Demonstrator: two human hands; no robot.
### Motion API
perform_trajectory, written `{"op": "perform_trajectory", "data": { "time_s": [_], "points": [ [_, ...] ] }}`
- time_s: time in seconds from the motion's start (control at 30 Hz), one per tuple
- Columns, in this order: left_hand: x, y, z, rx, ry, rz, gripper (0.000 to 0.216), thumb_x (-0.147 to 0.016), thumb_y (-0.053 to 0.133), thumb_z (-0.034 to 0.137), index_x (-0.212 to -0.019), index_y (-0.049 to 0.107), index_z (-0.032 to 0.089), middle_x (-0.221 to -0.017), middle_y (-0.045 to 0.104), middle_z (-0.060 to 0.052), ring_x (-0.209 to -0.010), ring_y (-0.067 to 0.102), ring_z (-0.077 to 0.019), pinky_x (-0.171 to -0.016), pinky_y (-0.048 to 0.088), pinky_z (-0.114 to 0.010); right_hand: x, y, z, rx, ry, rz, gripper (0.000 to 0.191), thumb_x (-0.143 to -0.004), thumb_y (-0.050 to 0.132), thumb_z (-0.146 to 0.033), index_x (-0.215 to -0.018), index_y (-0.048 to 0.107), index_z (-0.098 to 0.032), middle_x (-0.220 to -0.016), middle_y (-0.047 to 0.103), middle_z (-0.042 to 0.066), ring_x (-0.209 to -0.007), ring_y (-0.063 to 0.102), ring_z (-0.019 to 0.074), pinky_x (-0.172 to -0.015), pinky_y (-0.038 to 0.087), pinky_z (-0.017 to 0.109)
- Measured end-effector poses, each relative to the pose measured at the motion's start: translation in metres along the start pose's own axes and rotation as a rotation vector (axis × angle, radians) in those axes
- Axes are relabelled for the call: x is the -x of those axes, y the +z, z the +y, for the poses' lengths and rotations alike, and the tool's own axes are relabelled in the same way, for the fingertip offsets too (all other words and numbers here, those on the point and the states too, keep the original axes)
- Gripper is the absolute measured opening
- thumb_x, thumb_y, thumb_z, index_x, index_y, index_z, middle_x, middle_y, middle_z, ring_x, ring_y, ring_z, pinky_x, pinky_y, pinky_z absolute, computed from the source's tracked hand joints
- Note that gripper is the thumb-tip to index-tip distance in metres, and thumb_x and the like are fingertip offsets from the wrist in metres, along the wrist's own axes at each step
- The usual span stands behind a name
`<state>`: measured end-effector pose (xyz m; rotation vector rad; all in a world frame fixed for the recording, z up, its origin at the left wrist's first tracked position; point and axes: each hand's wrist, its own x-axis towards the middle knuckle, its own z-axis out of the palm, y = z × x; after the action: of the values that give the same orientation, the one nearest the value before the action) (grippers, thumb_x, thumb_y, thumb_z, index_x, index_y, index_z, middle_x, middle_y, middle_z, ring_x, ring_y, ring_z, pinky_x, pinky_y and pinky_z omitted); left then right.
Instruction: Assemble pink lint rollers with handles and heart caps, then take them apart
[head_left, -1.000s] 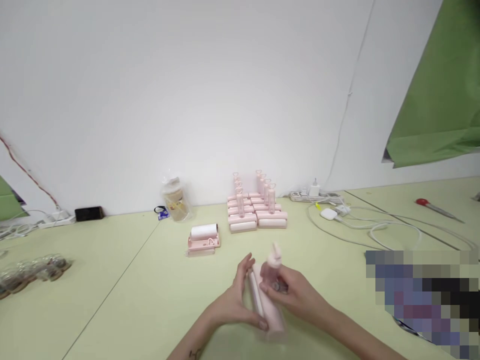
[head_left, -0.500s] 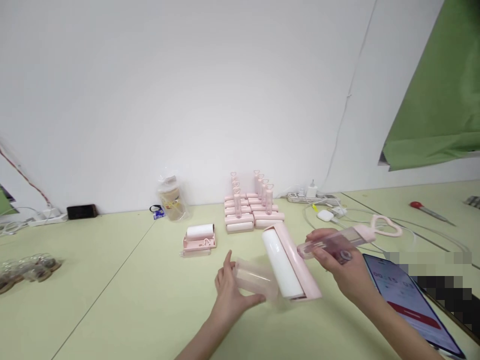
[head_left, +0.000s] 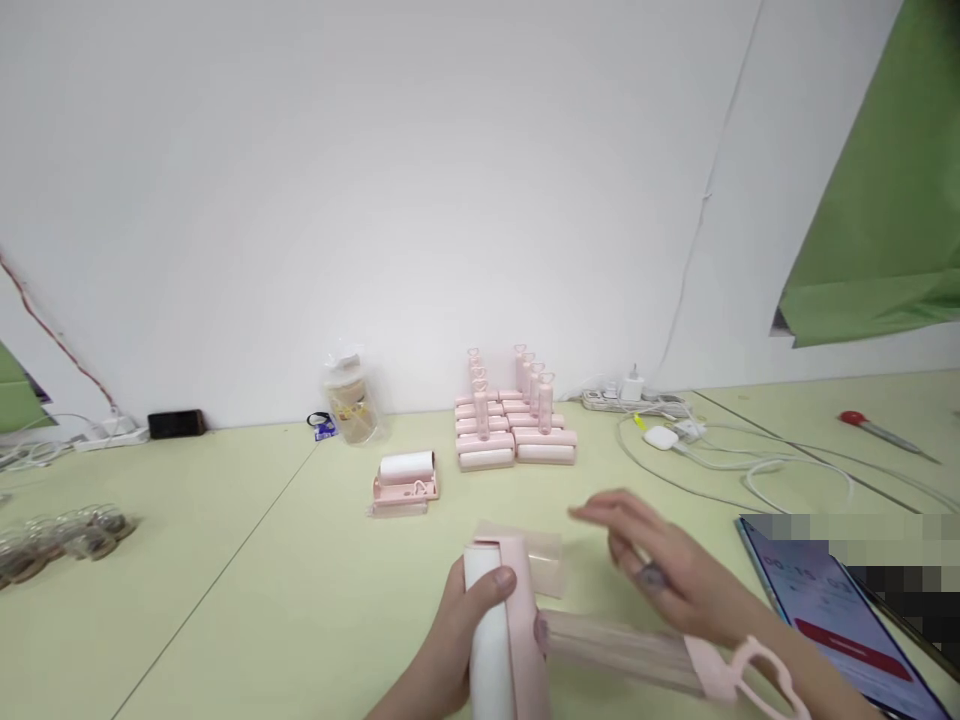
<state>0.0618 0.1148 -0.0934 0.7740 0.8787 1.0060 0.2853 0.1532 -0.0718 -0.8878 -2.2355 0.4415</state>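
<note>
My left hand (head_left: pixel 450 650) is wrapped round a pink lint roller (head_left: pixel 499 640) with a white paper roll, held upright near the bottom edge. Its pale pink handle (head_left: pixel 645 655), ending in a heart-shaped loop, sticks out to the right under my right wrist. My right hand (head_left: pixel 660 575) hovers above that handle with fingers stretched out and blurred, holding nothing. A clear plastic cover (head_left: pixel 544 560) lies on the table just behind the roller.
Further back on the pale green table (head_left: pixel 225 600) stand a stack of pink lint rollers (head_left: pixel 514 420), a single roller on its base (head_left: pixel 406 478), and a bagged jar (head_left: pixel 349 400). A phone (head_left: pixel 832 610) lies at right, beside cables (head_left: pixel 750 465), a power strip and a screwdriver.
The roller went from my right hand to my left, which let go of the clear cover, now on the table. My right hand released the handle and opened above it.
</note>
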Motion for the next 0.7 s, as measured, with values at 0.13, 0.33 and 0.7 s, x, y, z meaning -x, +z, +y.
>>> {"op": "perform_trajectory", "data": {
  "time_s": [0.13, 0.33, 0.7],
  "points": [
    [-0.003, 0.001, 0.002, -0.233, 0.064, 0.008, 0.046, -0.062, 0.069, 0.04, -0.095, 0.051, 0.015, -0.077, 0.062, -0.004, -0.068, 0.059, -0.0205, -0.066, 0.046, -0.033, 0.003, -0.011, 0.006, -0.084, 0.174, 0.306, 0.026, -0.092, 0.033, -0.034, -0.093, 0.056, -0.022, -0.063, 0.05, 0.0, -0.049, 0.049, 0.0126, -0.044, 0.04, 0.023],
    [-0.009, 0.003, -0.006, -0.514, 0.139, -0.021, 0.028, -0.067, 0.063, 0.029, -0.09, 0.057, 0.015, -0.078, 0.058, -0.001, -0.076, 0.055, -0.0192, -0.071, 0.042, -0.03, 0.004, 0.008, -0.026, -0.303, -0.162, 0.082, 0.033, -0.093, 0.034, -0.035, -0.078, 0.06, -0.02, -0.066, 0.051, 0.002, -0.053, 0.052, 0.0114, -0.049, 0.043, 0.022],
    [-0.011, 0.003, -0.013, -0.569, 0.164, -0.038, 0.025, -0.068, 0.064, 0.028, -0.087, 0.057, 0.014, -0.085, 0.063, -0.004, -0.083, 0.056, -0.0221, -0.072, 0.043, -0.029, 0.005, 0.024, -0.039, -0.087, -0.202, -0.058, 0.028, -0.076, 0.043, -0.001, -0.093, 0.049, -0.022, -0.073, 0.057, 0.001, -0.062, 0.055, 0.0115, -0.055, 0.044, 0.019]
  ]
}}
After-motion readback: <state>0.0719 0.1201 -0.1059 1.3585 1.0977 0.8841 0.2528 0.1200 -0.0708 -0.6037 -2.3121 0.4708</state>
